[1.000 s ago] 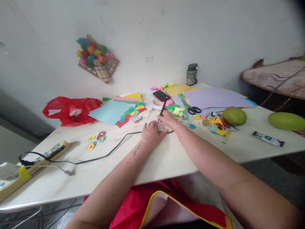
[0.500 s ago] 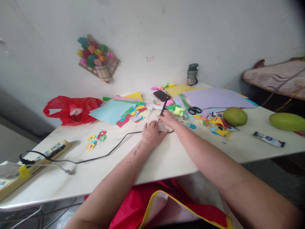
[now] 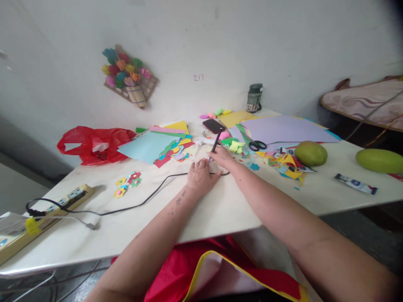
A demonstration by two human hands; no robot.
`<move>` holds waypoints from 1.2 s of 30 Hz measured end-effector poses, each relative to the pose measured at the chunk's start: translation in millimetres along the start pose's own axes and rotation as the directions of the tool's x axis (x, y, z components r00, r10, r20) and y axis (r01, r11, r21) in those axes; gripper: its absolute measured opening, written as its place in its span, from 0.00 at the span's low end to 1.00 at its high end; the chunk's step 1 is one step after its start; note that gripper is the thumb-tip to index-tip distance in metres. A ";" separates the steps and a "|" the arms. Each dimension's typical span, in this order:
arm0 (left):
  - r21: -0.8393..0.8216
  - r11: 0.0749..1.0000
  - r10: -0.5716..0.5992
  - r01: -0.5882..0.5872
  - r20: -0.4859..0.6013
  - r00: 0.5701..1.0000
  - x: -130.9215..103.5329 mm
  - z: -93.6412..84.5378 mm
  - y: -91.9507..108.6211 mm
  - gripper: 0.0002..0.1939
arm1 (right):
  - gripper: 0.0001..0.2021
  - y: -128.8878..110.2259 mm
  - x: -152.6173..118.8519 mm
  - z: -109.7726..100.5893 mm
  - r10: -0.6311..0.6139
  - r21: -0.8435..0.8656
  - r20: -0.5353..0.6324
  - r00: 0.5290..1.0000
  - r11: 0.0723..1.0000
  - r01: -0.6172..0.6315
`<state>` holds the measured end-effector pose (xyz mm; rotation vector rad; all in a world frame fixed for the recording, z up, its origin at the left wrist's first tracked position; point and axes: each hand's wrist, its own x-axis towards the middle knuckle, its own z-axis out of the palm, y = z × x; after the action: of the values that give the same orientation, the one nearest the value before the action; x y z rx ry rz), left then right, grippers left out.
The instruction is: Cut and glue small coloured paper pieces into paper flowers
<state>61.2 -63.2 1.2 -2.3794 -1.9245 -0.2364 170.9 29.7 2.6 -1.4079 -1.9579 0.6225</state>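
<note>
My right hand (image 3: pixel 221 156) is closed around a slim black pencil or pen (image 3: pixel 216 141), held tilted with its lower end down near my left fingertips. My left hand (image 3: pixel 200 176) lies flat on the white table (image 3: pixel 201 214), fingers stretched forward and thumb pointing right. A sliver of orange shows by the fingertips; what lies under them is mostly hidden. A black cord (image 3: pixel 147 200) runs up to my left hand and shows again between the hands. Just beyond them lies a white glue gun (image 3: pixel 204 141), partly covered.
Paper flowers (image 3: pixel 135 179) lie left, near a power strip (image 3: pixel 75 195). Behind are a red plastic bag (image 3: pixel 94 144), coloured paper (image 3: pixel 151 147) and a phone (image 3: pixel 214 126). Scissors (image 3: pixel 257 145), paper scraps (image 3: pixel 286 165), green fruit (image 3: pixel 310 153) and a tube (image 3: pixel 355 183) lie right.
</note>
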 end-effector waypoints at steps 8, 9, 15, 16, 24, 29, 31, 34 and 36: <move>0.005 1.000 -0.002 0.002 0.005 1.000 -0.1 -1.0 0.2 0.33 | 0.11 -1.4 -0.9 -1.0 0.010 -0.009 0.006 1.000 1.000 -0.010; 0.004 1.000 0.000 0.000 0.005 1.000 -0.1 -0.9 0.1 0.34 | 0.11 -1.1 -0.7 -0.4 0.010 -0.003 0.001 1.000 1.000 -0.010; 0.004 1.000 -0.001 0.001 0.002 1.000 0.0 -0.1 0.1 0.35 | 0.11 3.1 2.6 4.2 0.007 0.018 -0.019 1.000 1.000 -0.006; 0.002 1.000 -0.004 0.004 0.003 1.000 0.0 0.0 0.2 0.35 | 0.11 3.6 3.1 4.7 0.008 0.018 -0.022 1.000 1.000 -0.007; 0.003 1.000 -0.006 0.006 0.007 1.000 -0.3 -1.7 0.9 0.34 | 0.11 4.3 4.6 5.5 0.017 0.010 -0.046 0.999 1.000 -0.016; 0.004 1.000 -0.002 0.002 -0.003 1.000 -0.9 -2.1 1.2 0.34 | 0.11 3.9 5.9 6.6 0.032 0.000 -0.055 0.998 0.999 -0.032; 0.003 1.000 -0.007 0.007 -0.006 1.000 -1.0 -1.7 1.3 0.34 | 0.11 3.8 6.0 6.8 0.030 0.006 -0.056 0.998 1.000 -0.030; 0.004 1.000 -0.009 0.009 0.002 1.000 -1.0 -1.2 1.1 0.35 | 0.10 3.7 5.7 6.6 0.027 0.018 -0.055 0.998 0.999 -0.026; 0.003 1.000 -0.007 0.007 0.004 1.000 -0.8 -0.8 0.6 0.35 | 0.10 3.8 5.6 6.2 0.035 0.033 -0.060 0.998 0.999 -0.033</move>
<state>61.5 -64.2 1.9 -2.3733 -1.9341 -0.2289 167.7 36.1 -3.1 -1.4269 -1.8729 0.6172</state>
